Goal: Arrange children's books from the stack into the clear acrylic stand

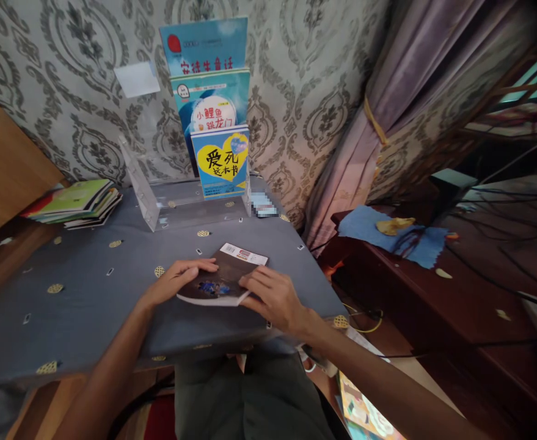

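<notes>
A dark-covered paperback book (225, 276) lies on the grey patterned tablecloth in front of me, a white barcode strip along its far edge. My left hand (176, 280) rests on the book's left side, its fingers stretched out across the cover. At the near right corner, my right hand (270, 293) grips the book, fingers curled over the top and thumb at the edge. Beyond it stands a clear acrylic book rack (181, 211). Three books stand at its right end, one behind another: a blue one with a yellow heart (222, 174), a teal one (186, 113) and a taller blue one (208, 46).
A stack of books (82, 205) lies at the table's left, by a wooden panel (7, 165). A small pale blue item (264, 205) sits right of the rack. To the right, a dark red cabinet (387, 287) bears a blue cloth (364, 226) and loose cables. A purple curtain (355, 146) hangs behind.
</notes>
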`<state>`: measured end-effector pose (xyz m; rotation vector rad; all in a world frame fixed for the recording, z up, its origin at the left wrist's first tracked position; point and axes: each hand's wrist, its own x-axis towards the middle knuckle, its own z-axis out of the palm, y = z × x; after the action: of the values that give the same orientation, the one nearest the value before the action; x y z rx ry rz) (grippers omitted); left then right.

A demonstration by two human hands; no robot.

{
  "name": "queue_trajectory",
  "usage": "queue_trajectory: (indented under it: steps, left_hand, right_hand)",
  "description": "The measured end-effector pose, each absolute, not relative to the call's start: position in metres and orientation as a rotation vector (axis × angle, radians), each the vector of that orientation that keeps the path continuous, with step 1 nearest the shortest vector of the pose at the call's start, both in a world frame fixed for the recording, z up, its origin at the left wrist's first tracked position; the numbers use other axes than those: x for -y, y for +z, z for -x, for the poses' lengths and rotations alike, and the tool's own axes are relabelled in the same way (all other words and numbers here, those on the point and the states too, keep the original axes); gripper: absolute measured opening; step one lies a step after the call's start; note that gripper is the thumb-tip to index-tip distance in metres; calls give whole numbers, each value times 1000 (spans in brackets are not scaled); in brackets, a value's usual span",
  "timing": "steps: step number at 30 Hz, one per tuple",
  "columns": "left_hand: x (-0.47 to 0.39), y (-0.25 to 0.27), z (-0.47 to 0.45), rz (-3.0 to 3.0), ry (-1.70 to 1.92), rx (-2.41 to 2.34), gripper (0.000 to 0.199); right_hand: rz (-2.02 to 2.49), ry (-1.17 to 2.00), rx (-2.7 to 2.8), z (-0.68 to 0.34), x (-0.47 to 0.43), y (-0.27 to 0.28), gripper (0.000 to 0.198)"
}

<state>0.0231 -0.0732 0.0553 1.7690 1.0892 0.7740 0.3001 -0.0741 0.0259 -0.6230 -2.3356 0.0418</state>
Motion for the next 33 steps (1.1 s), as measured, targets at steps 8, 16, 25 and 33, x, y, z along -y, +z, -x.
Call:
queue_trajectory:
  steps: [8,16,25,33]
  left_hand:
    - [75,50,-10,-1702,945,-938,82]
    - [49,47,-39,-1626,1196,-1160,55]
    - [39,51,-69,-1272,1303,-1082,54]
    - [34,6,-53,-1322,979,-1318,61]
  right_hand:
    - [637,191,2074,-295,59,45,33]
    - [811,286,1927,-296,42,62,44]
    - [941,880,1512,-290,2,73,51]
    - [1257,1101,1491,-282,-40,1,31]
